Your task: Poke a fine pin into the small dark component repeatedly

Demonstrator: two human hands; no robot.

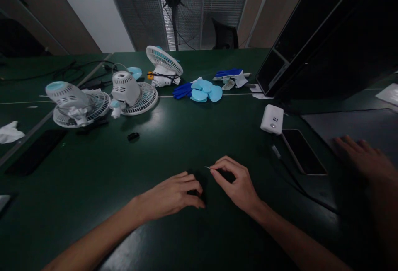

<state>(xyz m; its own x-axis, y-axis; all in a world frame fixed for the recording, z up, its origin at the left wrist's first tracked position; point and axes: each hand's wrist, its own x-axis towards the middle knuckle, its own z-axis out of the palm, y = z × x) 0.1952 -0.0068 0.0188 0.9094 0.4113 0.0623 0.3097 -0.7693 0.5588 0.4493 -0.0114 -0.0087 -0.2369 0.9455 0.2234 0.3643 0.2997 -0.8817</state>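
My right hand point(235, 180), fingers bent, pinches a small thin silvery pin point(207, 167) between thumb and forefinger, just above the green table point(174, 138). The pin's tip points left; its other end is hidden by the fingertips. To the left of it, my left hand point(179, 192) is low over the table with its fingers curved and the thumb apart, and nothing shows in it. A small black part point(133, 136) lies farther off, beyond the left hand.
White fans point(130, 93) stand at the back left. Light-blue fan blades point(205, 90) lie beside blue gloves point(183, 90). On the right are a white power bank point(272, 119), a phone point(304, 151), a cable point(298, 184), a black monitor point(306, 26) and another person's hand point(367, 159).
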